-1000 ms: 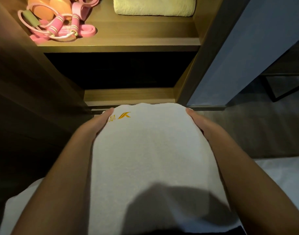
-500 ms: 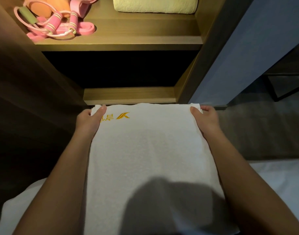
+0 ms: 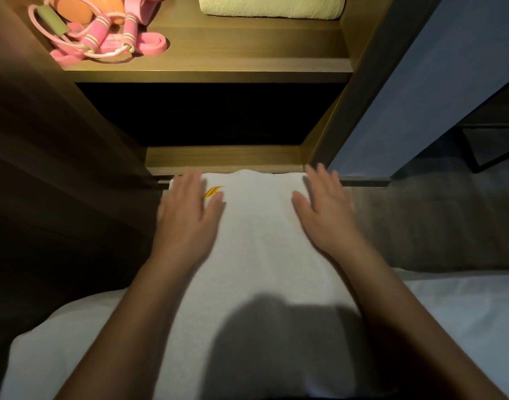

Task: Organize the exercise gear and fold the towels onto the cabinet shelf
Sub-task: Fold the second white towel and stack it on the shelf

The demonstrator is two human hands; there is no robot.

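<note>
**Both hands flat on the white towel**

Both hands lie palm down on the far end of a white towel (image 3: 259,241). The left hand (image 3: 186,215) has its fingers straight and slightly spread, pressing the towel's far left corner, just left of a small yellow emblem (image 3: 213,192) stitched there. The right hand (image 3: 324,209) is equally flat and splayed along the towel's far right edge, its outer fingers reaching past the cloth. Neither hand grasps anything.

This towel stretches as a long strip from the near edge of the view to the foot of the cabinet, lying on a white bed (image 3: 463,307); its far end is close to the low shelf (image 3: 224,155).

Farther off, the lit upper shelf (image 3: 218,62) carries the exercise gear at its left: a pink jump rope (image 3: 103,39) tangled with a pink band (image 3: 152,43), against an orange object (image 3: 103,7). A folded cream towel (image 3: 272,5) sits at the shelf's right. A blue-grey panel (image 3: 435,96) stands right of the cabinet.
</note>
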